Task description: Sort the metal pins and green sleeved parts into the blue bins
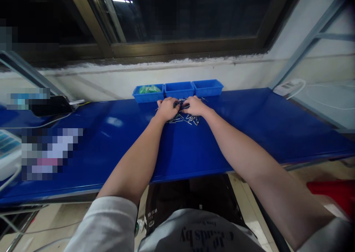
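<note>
A loose pile of thin, shiny metal pins (191, 119), too small to name more exactly, lies on the blue tabletop (188, 152) in front of the bins. My left hand (167, 109) rests at the left side of the pile, its fingers curled in among the pins. From the right, my right hand (195, 106) reaches into the same pile with bent fingers and thumb. Both hands are close together, and dark bits show between their fingertips. How many pins each one holds is hidden.
Behind the pile, three blue bins stand in a row: the left bin (148, 96) holds a green plastic bag (149, 89), beside the middle bin (179, 90) and right bin (208, 87). A white power strip (288, 86) with a cable lies at the right back. Blurred-out items sit at left.
</note>
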### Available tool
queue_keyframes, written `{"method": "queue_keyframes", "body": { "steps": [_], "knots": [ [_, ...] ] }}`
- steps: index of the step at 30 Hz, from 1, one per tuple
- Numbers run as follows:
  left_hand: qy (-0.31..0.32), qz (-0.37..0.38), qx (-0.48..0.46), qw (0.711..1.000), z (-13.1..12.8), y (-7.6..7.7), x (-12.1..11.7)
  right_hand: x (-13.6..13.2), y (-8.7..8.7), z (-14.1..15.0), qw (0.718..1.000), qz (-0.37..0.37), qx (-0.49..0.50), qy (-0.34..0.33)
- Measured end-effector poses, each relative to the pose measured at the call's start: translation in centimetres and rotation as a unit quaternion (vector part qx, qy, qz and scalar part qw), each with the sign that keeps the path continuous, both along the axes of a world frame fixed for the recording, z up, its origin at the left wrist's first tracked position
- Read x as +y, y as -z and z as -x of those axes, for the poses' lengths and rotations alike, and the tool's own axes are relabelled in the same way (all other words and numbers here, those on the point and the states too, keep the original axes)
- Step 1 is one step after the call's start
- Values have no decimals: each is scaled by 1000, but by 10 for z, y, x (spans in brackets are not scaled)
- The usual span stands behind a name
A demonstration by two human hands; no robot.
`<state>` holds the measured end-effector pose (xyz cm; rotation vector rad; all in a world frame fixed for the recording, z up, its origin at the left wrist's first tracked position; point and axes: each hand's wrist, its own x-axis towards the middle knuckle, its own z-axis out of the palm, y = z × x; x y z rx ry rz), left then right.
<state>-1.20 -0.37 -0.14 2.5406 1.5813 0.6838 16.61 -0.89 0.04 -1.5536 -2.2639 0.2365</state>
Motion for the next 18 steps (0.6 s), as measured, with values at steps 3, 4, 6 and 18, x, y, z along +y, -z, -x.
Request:
{"method": "queue_keyframes", "body": {
  "steps": [3,4,6,18],
  "knots": [
    [1,0,-2,1000,0,0,0,6,6,-2,1000,-6,23,-9],
    [2,0,-3,1000,0,0,0,7,7,-3,999,-13,26,-12],
    [1,2,-3,1000,0,0,0,9,9,-3,999,-26,28,-23],
    [25,-5,-1,1000,1,2,1,11,12,-4,995,-89,39,-34]
  ]
}}
